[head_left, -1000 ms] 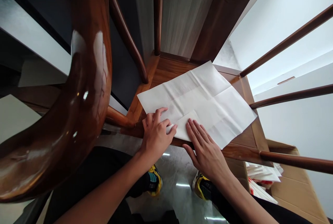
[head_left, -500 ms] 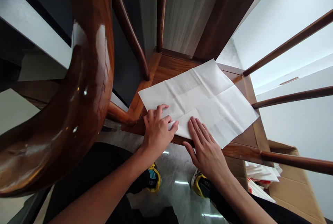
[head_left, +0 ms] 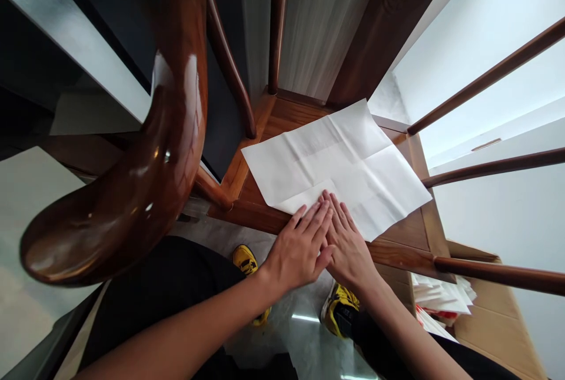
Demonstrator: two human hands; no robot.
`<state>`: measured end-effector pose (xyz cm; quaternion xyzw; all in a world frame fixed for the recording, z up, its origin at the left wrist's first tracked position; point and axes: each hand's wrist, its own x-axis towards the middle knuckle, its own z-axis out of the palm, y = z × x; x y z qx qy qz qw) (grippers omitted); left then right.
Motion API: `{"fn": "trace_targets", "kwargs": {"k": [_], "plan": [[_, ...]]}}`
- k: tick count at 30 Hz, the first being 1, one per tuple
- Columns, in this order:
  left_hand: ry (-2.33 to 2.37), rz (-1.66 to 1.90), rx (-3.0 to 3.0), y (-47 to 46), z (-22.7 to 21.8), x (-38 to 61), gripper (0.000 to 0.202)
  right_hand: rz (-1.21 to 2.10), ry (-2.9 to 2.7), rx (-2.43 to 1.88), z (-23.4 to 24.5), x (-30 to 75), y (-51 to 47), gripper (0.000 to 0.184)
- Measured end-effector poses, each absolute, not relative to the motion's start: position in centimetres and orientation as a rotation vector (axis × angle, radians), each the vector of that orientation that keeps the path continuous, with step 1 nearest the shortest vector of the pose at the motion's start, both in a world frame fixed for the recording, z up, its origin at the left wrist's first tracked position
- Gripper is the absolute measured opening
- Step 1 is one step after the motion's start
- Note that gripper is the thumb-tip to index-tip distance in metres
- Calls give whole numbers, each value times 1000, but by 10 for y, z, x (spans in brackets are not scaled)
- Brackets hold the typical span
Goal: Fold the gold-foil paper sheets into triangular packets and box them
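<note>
- The white sheet (head_left: 357, 150) is lying creased across the wooden chair seat (head_left: 289, 116); the seat is probably serving as a flat support.
- A folded flap (head_left: 300, 199) is lying along the sheet's near edge.
- The 2 hands, left hand (head_left: 298, 250) and right hand (head_left: 349, 245), are resting together at this flap, fingers straight, gripping nothing; seemingly they are pressing the fold flat.
- Beside the chair, a cardboard box (head_left: 497, 315) is holding white pieces (head_left: 441, 295).

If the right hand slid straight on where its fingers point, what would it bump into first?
The right hand would probably meet more of the white paper first, then the wooden seat; depth is hard to judge.
</note>
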<state>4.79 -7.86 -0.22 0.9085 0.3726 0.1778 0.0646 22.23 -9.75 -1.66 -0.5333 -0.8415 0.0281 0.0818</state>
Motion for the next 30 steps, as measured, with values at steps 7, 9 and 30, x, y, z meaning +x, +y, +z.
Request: {"fn": "trace_targets", "kwargs": {"k": [7, 9, 30], "plan": [[1305, 393, 2734, -89, -16, 9, 71, 23, -2429, -1692, -19, 229, -94, 73], [1402, 356, 2723, -91, -13, -8, 69, -8, -2356, -1755, -24, 237, -98, 71], [809, 218, 2783, -69, 41, -28, 93, 89, -2408, -1776, -25, 304, -67, 62]]}}
